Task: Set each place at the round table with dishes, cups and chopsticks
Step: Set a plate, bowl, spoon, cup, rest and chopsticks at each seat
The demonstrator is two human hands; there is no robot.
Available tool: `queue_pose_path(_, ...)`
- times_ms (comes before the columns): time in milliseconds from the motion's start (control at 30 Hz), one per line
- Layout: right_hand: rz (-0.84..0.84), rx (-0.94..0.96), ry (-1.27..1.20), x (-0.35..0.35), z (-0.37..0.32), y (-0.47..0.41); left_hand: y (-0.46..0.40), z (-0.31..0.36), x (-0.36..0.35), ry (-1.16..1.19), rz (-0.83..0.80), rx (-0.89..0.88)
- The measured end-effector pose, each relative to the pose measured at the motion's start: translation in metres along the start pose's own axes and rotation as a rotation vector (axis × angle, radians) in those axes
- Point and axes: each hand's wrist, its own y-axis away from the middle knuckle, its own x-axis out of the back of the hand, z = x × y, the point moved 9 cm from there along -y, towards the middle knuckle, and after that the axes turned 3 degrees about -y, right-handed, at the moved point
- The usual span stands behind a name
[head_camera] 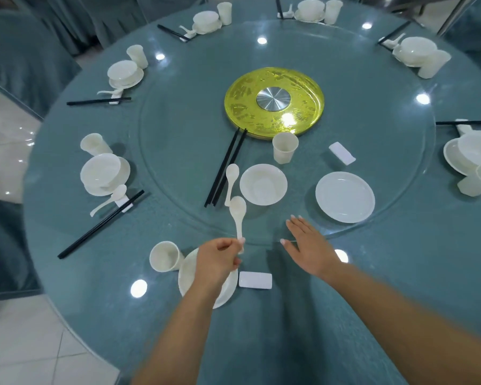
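Observation:
My left hand (218, 259) pinches the handle of a white spoon (238, 215), held above the near table edge. Under that hand lies a white plate (188, 276), with a cup (164, 257) to its left and a white chopstick rest (255, 280) to its right. My right hand (307, 245) hovers flat and open over the rim of the glass turntable (156, 218). On the turntable lie a second spoon (230, 179), a bowl (263, 184), a plate (345, 197), a cup (284, 147), a rest (342, 153) and black chopsticks (225, 168).
Several set places ring the teal round table (81, 273), each with bowl on plate, cup, spoon and chopsticks, such as the one at left (104, 173). A gold disc (274, 101) marks the turntable's centre. Covered chairs (20, 59) stand around the table.

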Motion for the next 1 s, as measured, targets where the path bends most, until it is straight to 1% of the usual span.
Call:
queue_pose_path(100,0.078,0.062,-0.033,-0.001,-0.013,0.019,0.019,-0.026,-0.010,0.045,-0.035,0.035)
queue_pose_path(200,0.137,0.132,0.012,-0.012,-0.025,0.034,0.037,-0.052,-0.016,0.066,-0.046,0.058)
queue_pose_path(333,0.104,0.169,0.057,-0.034,-0.036,0.048,0.055,-0.091,-0.021,0.061,-0.056,0.117)
queue_pose_path(467,-0.022,0.158,0.079,-0.059,-0.041,0.052,0.064,-0.123,-0.023,0.049,-0.071,0.188)
queue_pose_path(533,-0.043,0.144,0.083,-0.064,-0.041,0.052,0.065,-0.132,-0.023,0.053,-0.067,0.211)
queue_pose_path(633,-0.041,0.127,0.108,-0.064,-0.042,0.048,0.063,-0.141,-0.021,0.059,-0.048,0.228)
queue_pose_path(900,-0.046,0.125,0.100,-0.064,-0.046,0.043,0.056,-0.143,-0.019,0.015,-0.012,0.194)
queue_pose_path(1000,-0.049,0.126,0.105,-0.065,-0.046,0.044,0.055,-0.148,-0.019,0.036,-0.002,0.198)
